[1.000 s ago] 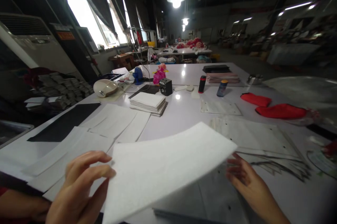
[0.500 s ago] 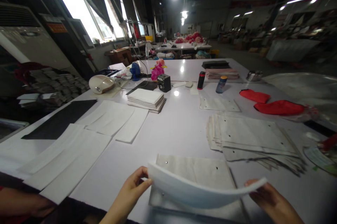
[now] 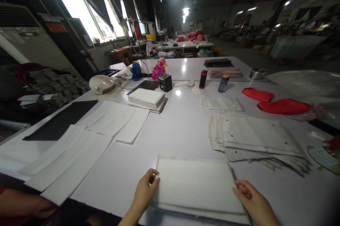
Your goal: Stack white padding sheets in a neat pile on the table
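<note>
A white padded sheet point(image 3: 196, 183) lies flat on a grey panel at the near edge of the white table point(image 3: 180, 127). My left hand point(image 3: 145, 194) pinches the sheet's left edge with curled fingers. At the right edge, my right hand point(image 3: 252, 203) rests with its fingers bent onto the sheet's corner. Only a thin rim of the grey panel shows around the sheet.
A fanned stack of grey punched panels point(image 3: 255, 137) lies to the right. White sheets point(image 3: 79, 144) spread out at left, beside a black sheet point(image 3: 61, 120). A stack of white pads point(image 3: 147, 99), red fabric pieces point(image 3: 281, 105), bottles and a small black box point(image 3: 165, 81) stand farther back.
The white sheet was held up and bowed between both hands; it has come down and now lies flat on the grey panel. Both hands have dropped to its side edges.
</note>
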`<control>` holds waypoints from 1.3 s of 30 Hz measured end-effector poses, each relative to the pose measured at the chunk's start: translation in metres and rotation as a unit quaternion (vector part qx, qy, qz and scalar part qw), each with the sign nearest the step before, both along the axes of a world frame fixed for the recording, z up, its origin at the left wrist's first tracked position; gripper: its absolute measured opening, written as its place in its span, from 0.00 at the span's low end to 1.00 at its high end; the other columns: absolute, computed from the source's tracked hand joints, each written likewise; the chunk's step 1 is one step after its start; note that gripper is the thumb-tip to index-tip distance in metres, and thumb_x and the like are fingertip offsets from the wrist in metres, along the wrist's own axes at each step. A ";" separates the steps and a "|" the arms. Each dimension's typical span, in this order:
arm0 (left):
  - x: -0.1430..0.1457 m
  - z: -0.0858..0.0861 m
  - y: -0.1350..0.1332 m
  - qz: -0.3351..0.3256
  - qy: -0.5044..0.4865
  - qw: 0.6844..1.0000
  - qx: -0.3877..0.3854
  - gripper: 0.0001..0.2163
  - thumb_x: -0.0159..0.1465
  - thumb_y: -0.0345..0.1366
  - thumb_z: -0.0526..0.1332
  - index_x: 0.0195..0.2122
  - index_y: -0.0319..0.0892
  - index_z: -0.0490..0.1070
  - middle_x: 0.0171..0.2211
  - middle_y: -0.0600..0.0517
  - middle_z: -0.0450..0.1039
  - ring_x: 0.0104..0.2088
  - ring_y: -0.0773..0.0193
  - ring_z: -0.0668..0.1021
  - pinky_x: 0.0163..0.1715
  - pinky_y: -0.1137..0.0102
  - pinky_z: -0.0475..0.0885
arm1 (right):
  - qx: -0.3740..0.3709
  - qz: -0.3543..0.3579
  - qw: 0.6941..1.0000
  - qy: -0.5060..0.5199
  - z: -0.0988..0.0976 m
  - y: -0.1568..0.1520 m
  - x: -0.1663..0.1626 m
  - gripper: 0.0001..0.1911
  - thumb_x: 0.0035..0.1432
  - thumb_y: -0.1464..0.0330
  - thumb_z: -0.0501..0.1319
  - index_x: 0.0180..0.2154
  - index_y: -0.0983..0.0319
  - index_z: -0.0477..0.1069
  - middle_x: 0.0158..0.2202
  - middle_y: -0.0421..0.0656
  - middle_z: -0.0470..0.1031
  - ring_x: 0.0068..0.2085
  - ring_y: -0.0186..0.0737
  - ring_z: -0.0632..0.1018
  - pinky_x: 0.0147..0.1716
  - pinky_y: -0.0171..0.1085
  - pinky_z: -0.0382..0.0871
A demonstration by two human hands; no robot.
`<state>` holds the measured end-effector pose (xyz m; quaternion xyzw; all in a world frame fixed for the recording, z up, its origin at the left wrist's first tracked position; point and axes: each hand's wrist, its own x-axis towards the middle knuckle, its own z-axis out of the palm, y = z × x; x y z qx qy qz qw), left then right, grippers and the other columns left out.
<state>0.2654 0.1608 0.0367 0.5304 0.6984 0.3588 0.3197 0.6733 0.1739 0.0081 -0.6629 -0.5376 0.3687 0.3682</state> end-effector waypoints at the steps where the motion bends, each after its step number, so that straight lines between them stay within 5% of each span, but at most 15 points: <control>1: 0.001 -0.001 0.000 -0.002 0.003 1.000 0.002 0.09 0.56 0.42 0.57 0.34 0.46 0.69 0.23 0.56 0.69 0.27 0.62 0.73 0.31 0.70 0.66 | -0.004 0.002 1.000 -0.007 -0.002 0.000 0.001 0.23 0.45 0.48 0.60 0.36 0.59 0.69 0.23 0.38 0.69 0.27 0.42 0.73 0.29 0.37 0.68; 15: 0.006 -0.019 0.004 0.054 -0.073 0.996 -0.023 0.11 0.53 0.45 0.60 0.31 0.45 0.63 0.20 0.60 0.61 0.23 0.66 0.68 0.27 0.72 0.63 | -0.022 0.006 1.000 0.003 -0.022 0.000 0.006 0.22 0.45 0.48 0.60 0.36 0.57 0.69 0.24 0.37 0.69 0.27 0.43 0.74 0.26 0.38 0.67; 31: -0.001 -0.030 0.008 0.046 -0.125 0.990 -0.039 0.17 0.50 0.48 0.63 0.36 0.43 0.66 0.20 0.61 0.63 0.21 0.67 0.69 0.23 0.72 0.65 | -0.008 0.026 1.000 -0.015 -0.007 0.000 -0.002 0.19 0.49 0.52 0.58 0.35 0.60 0.69 0.23 0.37 0.68 0.25 0.40 0.72 0.25 0.36 0.66; 36: -0.001 -0.026 0.004 0.001 0.052 0.998 0.034 0.14 0.57 0.41 0.58 0.43 0.42 0.66 0.29 0.53 0.68 0.30 0.61 0.73 0.34 0.65 0.71 | -0.016 0.034 0.998 -0.044 -0.008 0.000 -0.003 0.20 0.49 0.52 0.58 0.36 0.60 0.69 0.23 0.37 0.68 0.25 0.40 0.72 0.25 0.36 0.65; 39: 0.011 -0.013 0.003 -0.042 0.236 0.962 0.132 0.17 0.59 0.33 0.56 0.50 0.43 0.66 0.44 0.45 0.67 0.45 0.53 0.71 0.47 0.55 0.67 | -0.013 0.036 0.997 -0.065 -0.012 0.001 -0.002 0.20 0.50 0.51 0.57 0.36 0.60 0.69 0.24 0.38 0.68 0.26 0.40 0.72 0.27 0.37 0.65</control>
